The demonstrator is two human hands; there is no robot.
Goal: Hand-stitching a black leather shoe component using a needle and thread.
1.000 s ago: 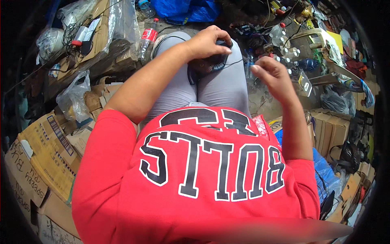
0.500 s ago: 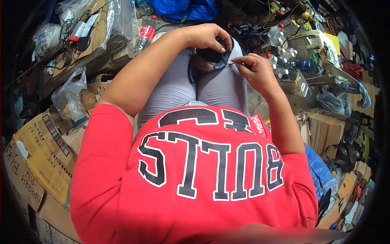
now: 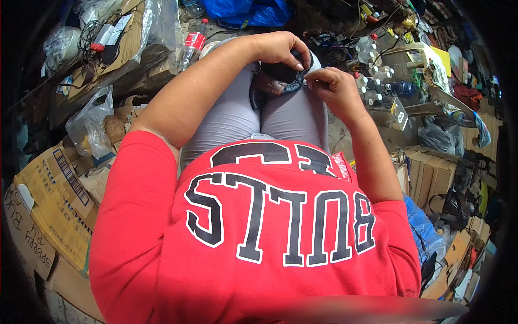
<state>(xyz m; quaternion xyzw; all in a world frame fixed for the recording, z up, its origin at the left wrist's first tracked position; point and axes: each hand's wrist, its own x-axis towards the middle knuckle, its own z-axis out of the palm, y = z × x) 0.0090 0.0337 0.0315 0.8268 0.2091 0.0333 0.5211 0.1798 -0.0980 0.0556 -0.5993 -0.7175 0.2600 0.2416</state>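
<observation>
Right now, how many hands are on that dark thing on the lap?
2: the left hand grips the dark object from above, the right hand pinches its right end.

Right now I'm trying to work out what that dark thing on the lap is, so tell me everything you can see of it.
The dark object rests on the knees of the grey trousers. It looks like worn brown and black leather, with a dark blue edge curving along its right side. The left hand covers its top; the right hand pinches that edge. Its full shape is hidden.
</observation>
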